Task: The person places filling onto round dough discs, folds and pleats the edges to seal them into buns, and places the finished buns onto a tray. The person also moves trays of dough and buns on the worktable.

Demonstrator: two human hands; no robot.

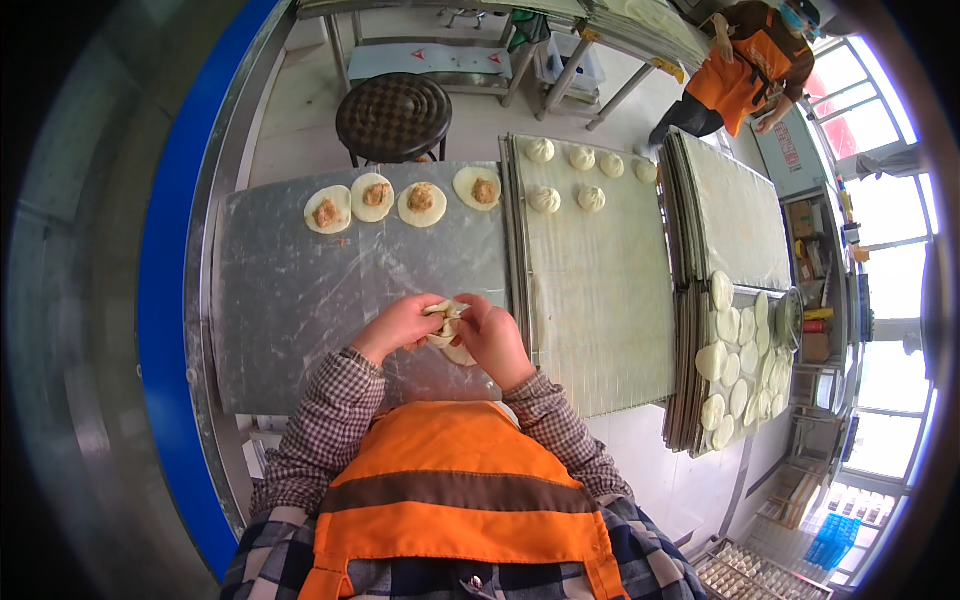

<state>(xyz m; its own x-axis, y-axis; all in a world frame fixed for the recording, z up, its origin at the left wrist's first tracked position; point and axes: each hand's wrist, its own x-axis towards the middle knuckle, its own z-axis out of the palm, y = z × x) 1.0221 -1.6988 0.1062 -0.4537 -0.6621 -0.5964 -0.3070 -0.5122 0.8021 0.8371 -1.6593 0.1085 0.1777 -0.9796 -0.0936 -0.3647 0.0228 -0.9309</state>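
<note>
Over the near part of the floured metal table (290,290), a partly gathered bun (440,339) is between my two hands. My left hand (402,326) cups it from the left, fingers curled round its side. From the right, my right hand (495,338) pinches the dough at its upper edge. Just below the bun a pale piece of dough (459,354) shows, partly covered by my hands. Along the table's far edge lie several round wrappers topped with brown filling, the rightmost wrapper (466,181) a little apart from the others.
Right of the table, a tray (600,290) carries several pleated buns (592,199) at its far end. Beyond it stand stacked trays (735,220) and flat dough rounds (738,360). A checkered stool (394,116) sits behind the table. A person in an orange apron (738,80) stands far right.
</note>
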